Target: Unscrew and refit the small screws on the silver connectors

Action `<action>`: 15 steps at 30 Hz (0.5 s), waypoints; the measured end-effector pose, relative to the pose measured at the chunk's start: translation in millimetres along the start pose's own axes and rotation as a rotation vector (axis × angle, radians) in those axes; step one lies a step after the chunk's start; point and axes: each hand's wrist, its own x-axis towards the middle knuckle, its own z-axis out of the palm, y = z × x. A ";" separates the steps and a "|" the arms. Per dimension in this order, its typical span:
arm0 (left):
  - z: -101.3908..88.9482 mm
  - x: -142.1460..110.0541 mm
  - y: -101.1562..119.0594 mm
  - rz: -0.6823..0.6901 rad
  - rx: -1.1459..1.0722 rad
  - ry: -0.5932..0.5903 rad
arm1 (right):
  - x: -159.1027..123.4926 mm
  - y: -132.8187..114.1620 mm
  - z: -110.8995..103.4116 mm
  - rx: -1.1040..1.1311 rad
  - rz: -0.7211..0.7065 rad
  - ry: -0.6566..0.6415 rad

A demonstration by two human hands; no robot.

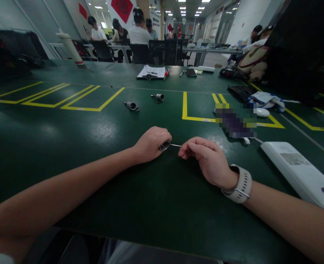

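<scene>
My left hand point(152, 144) is closed around a metal hole saw point(164, 146), its round open end facing me. A thin metal rod point(176, 145), much like a hex key, runs from the hole saw to my right hand point(201, 154). The fingertips of that hand pinch the rod's far end, and whether it bends there is hidden. Beyond my hands lie two more cup-shaped metal pieces with shanks, a left one point(131, 106) and a right one point(158, 97).
A white power bank point(299, 172) lies on the right, cabled to a blurred-out device point(235, 123). Further back are a clipboard with paper point(152, 72), a phone point(191, 72) and a cloth point(266, 101). Yellow tape point(197, 119) marks the green table. People sit in the background.
</scene>
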 end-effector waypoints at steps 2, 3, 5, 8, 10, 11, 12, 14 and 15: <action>1.1 -0.4 -1.6 0.006 -0.044 0.028 | 0.9 -0.3 0.5 0.067 0.031 0.011; 1.8 -0.5 -2.4 0.007 -0.066 0.044 | 0.7 -0.8 1.2 0.083 0.036 0.013; 3.1 -0.7 -3.6 -0.002 -0.091 0.074 | -0.7 -1.5 2.9 0.070 0.021 0.012; 3.6 -0.6 -3.8 -0.035 -0.078 0.078 | -3.7 -0.9 4.5 -0.042 -0.049 0.005; 2.9 -0.4 -3.2 -0.054 -0.059 0.057 | -5.1 0.2 4.6 -0.114 -0.086 0.007; 2.4 -0.2 -2.9 -0.061 -0.052 0.044 | -5.4 0.7 4.4 -0.132 -0.091 0.009; 2.0 0.0 -2.6 -0.064 -0.046 0.035 | -5.5 1.2 4.0 -0.136 -0.088 0.012; 1.3 0.4 -2.0 -0.065 -0.034 0.021 | -4.8 1.6 3.0 -0.115 -0.070 0.015; 1.1 0.7 -1.7 -0.062 -0.028 0.014 | -4.4 1.6 2.5 -0.099 -0.062 0.018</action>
